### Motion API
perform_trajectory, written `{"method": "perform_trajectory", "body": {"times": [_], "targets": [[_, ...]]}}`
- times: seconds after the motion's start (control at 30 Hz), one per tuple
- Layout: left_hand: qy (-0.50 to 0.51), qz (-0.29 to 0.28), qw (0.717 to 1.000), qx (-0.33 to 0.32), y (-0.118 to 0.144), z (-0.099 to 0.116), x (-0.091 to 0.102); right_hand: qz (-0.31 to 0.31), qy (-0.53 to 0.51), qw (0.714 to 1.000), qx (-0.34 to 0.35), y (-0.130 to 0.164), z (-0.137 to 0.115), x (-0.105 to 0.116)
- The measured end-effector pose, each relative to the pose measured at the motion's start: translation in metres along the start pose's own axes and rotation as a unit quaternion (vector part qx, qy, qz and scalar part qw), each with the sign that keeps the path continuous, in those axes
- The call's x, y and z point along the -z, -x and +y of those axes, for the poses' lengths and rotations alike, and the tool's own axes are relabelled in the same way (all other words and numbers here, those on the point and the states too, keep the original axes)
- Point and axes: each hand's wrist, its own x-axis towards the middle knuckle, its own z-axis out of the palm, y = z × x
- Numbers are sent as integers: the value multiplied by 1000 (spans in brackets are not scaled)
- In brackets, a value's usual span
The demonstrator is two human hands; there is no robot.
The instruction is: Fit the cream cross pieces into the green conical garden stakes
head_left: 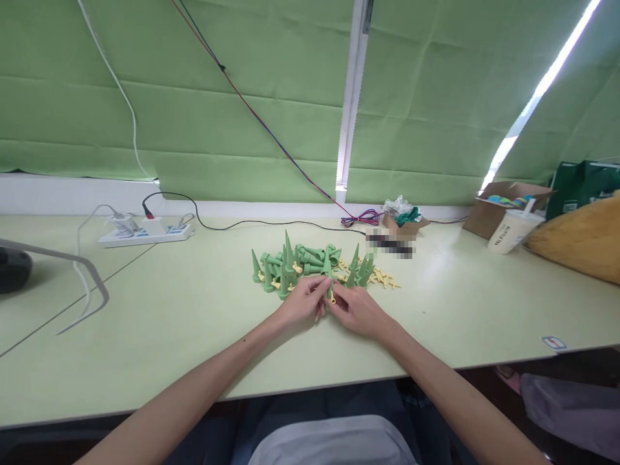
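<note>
My left hand (303, 301) is closed around a green plastic plant-watering spike (327, 265), its pointed tip up. Close against it, my right hand (361, 311) pinches a small yellow valve (332, 298) at the spike's side. Whether the valve sits in the spike is hidden by my fingers. Several green spikes (287, 255) stand upright left of my hands, some with yellow valves at their bases. Others stand upright (355, 266) just beyond my right hand. A pile of spikes (310, 255) lies behind, with loose yellow valves (383, 279) scattered to the right.
A white power strip (145, 237) with plugs and cables lies at the back left. Toward the back right are a small open box (405, 226), a larger cardboard box (498, 203), a tilted drink cup (514, 229) and a yellow-brown bag (581, 239). The table's front edge runs below my forearms.
</note>
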Motion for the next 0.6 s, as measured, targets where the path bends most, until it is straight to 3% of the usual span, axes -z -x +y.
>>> {"method": "perform_trajectory", "body": {"times": [0.37,0.6], "targets": [[-3,-1,1000,5,0,-5,1,-27,7,1000,-13,1,-1,2],[-8,9,1000,-6,0,0,-1,-10,-6,999,-33,-1,-1,2]]}}
